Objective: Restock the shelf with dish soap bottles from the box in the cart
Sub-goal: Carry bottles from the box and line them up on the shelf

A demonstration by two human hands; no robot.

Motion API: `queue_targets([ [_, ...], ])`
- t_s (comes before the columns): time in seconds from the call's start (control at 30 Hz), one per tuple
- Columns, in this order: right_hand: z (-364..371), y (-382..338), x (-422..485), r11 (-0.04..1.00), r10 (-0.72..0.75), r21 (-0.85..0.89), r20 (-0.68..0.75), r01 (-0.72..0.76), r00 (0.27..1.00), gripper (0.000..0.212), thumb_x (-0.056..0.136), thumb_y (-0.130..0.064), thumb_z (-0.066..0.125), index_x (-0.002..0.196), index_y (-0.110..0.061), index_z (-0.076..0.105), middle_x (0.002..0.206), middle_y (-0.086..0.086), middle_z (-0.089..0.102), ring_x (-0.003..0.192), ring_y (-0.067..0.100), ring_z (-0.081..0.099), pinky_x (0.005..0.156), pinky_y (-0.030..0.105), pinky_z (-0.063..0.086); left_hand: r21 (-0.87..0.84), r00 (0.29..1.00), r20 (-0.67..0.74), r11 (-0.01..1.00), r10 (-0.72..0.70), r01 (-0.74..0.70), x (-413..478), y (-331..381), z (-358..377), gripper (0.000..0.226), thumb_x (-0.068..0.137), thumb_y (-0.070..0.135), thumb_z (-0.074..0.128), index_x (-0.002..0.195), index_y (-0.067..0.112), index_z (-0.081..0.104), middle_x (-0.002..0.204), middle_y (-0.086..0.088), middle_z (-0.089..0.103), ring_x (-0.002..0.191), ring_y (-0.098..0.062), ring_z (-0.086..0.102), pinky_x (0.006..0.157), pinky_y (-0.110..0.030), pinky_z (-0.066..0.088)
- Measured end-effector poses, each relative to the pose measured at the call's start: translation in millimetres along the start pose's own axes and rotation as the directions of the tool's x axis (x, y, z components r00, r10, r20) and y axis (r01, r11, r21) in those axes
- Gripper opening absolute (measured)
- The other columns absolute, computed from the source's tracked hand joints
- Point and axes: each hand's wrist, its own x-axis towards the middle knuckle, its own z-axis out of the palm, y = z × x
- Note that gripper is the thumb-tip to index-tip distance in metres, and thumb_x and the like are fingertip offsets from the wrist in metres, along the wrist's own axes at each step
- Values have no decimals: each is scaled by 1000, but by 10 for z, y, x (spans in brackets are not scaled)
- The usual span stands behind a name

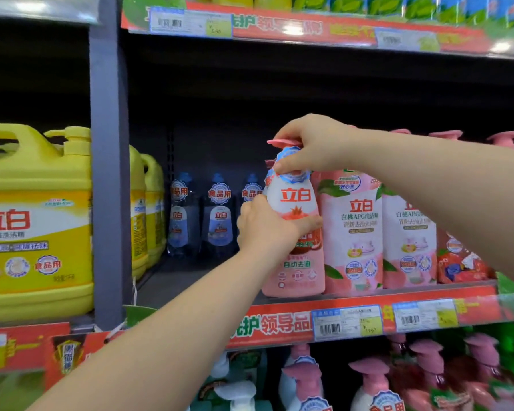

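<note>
Supermarket aisle: stocked shelves [368, 295], barcode price tags [346, 321], rows of detergent bottles [350, 229].

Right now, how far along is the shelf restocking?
Done: pink bottles already stand at the shelf front. In hand: left hand and right hand set a pomegranate bottle beside them. Left: the bare gap leftward; the box isn't visible.
</note>
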Motion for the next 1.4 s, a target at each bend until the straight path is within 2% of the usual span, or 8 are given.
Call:
queue_targets([
  [0.1, 46, 65, 14, 997, -27, -69, 42, 30, 999, 44, 82, -38, 65, 120, -18, 57, 100, -7, 56, 86, 10, 52, 60, 15, 39, 180, 997, -14, 981, 77, -73, -5, -40, -35, 87, 48, 55, 80, 121, 20, 49, 122, -3, 48, 116, -24, 48, 93, -48, 46],
  [0.23, 101, 103, 41, 977, -47, -204, 87, 64, 995, 51, 85, -46, 57, 130, -24, 48, 120, -5, 59, 95, 9, 48, 81, 28, 36, 64, 965, 253, 994, 65, -84, -5, -174, -209, 107, 44, 39, 83, 137, 31, 31, 128, -1, 48, 116, -21, 53, 97, -46, 47],
  [0.33, 52, 131, 63, 947, -83, -300, 124, 117, 989, 63, 80, -55, 59, 135, -27, 43, 134, -5, 47, 110, 15, 50, 86, 31, 35, -29, 908, 412, 997, 75, -70, -23, -280, -283, 100, 57, 16, 87, 134, 36, 27, 116, 5, 61, 102, -12, 64, 90, -41, 54],
  [0.53, 52, 159, 76, 946, -22, -305, 278, 110, 960, 107, 54, -51, 83, 141, -27, 25, 129, -2, 52, 106, 19, 56, 83, 33, 50, -39, 900, 416, 991, 134, -129, 5, -342, -267, 95, 64, 16, 84, 136, 34, 23, 114, 7, 60, 99, -7, 63, 86, -30, 54],
  [0.7, 83, 180, 106, 948, -25, -300, 269, 109, 963, 103, 54, -51, 84, 136, -26, 28, 119, -2, 56, 92, 15, 55, 71, 28, 49, -10, 897, 417, 987, 149, -160, 32, -351, -266, 90, 66, 18, 83, 133, 31, 25, 115, 6, 60, 100, -6, 61, 82, -23, 51],
  [0.97, 130, 203, 173, 948, -11, -301, 294, 104, 956, 103, 56, -48, 84, 138, -22, 27, 122, 0, 57, 101, 20, 59, 81, 33, 53, -12, 893, 434, 991, 122, -130, 87, -367, -254, 90, 68, 16, 82, 135, 29, 21, 114, 5, 59, 101, -8, 60, 82, -23, 51],
  [1.2, 115, 177, 126, 936, -13, -335, 269, 106, 963, 103, 54, -48, 84, 136, -21, 27, 120, 3, 57, 99, 22, 60, 79, 35, 53, 1, 901, 416, 991, 121, -134, 41, -389, -233, 90, 68, 19, 82, 135, 26, 23, 115, 1, 60, 104, -14, 61, 92, -39, 52],
  [1.4, 70, 191, 53, 950, -23, -293, 269, 105, 963, 107, 55, -46, 85, 140, -24, 24, 125, 1, 53, 104, 21, 58, 83, 36, 53, 35, 865, 495, 992, 87, -120, 18, -388, -319, 94, 63, 16, 86, 126, 39, 20, 109, 14, 59, 91, 2, 63, 73, -13, 53],
])
